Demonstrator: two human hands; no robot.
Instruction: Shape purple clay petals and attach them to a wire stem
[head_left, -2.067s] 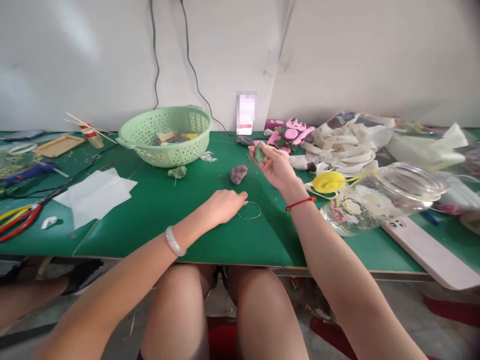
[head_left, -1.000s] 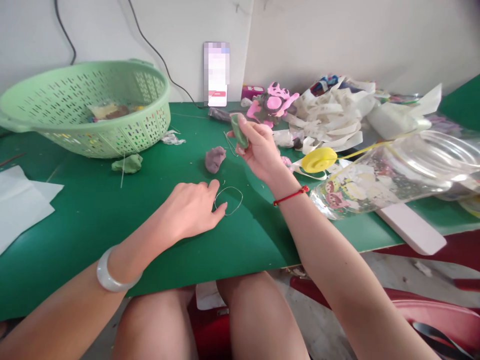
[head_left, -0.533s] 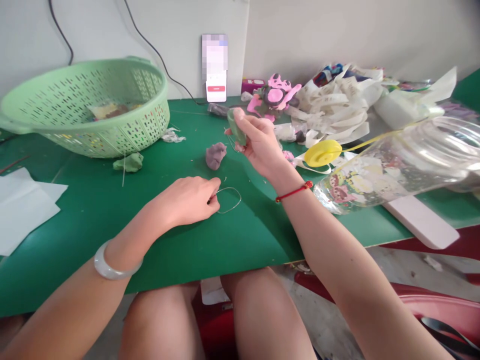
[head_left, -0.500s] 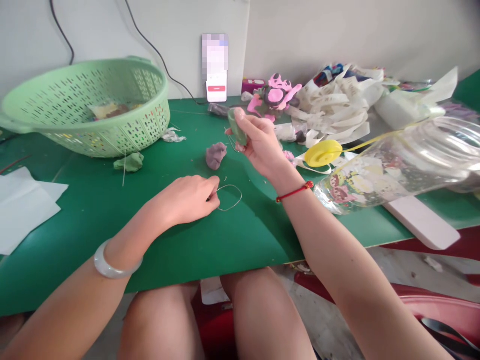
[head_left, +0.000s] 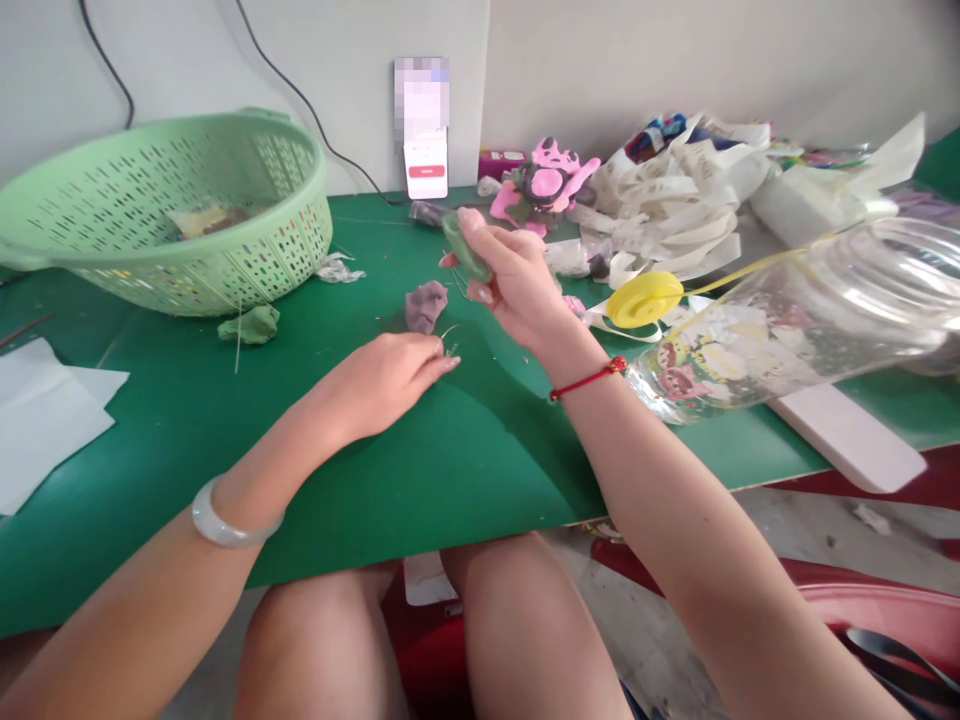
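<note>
My right hand (head_left: 504, 265) is raised above the table, its thumb and fingers closed round a smooth green piece of clay (head_left: 463, 248). A thin wire or thread hangs below that hand. Low on the table, my left hand (head_left: 390, 378) is closed in a pinch with a fine pale wire (head_left: 449, 333) at its fingertips; most of the wire is hidden. Just behind the left fingers sits a purple clay lump (head_left: 426, 306). Farther left, another green clay lump (head_left: 251, 325) lies by the basket with a thin pale strand across it.
A light-green perforated basket (head_left: 285, 245) stands at the back left, white paper (head_left: 52, 410) in front. A phone (head_left: 424, 130) leans on the wall. A pink figure (head_left: 549, 185), white ribbons (head_left: 667, 200), a yellow disc (head_left: 643, 298), a clear bottle (head_left: 787, 320) and a white box (head_left: 851, 440) fill the right.
My left hand has moved slightly up and right, closer to the purple lump, and the wire loop that stood out from its fingers is mostly out of sight. My right hand still holds the green clay.
</note>
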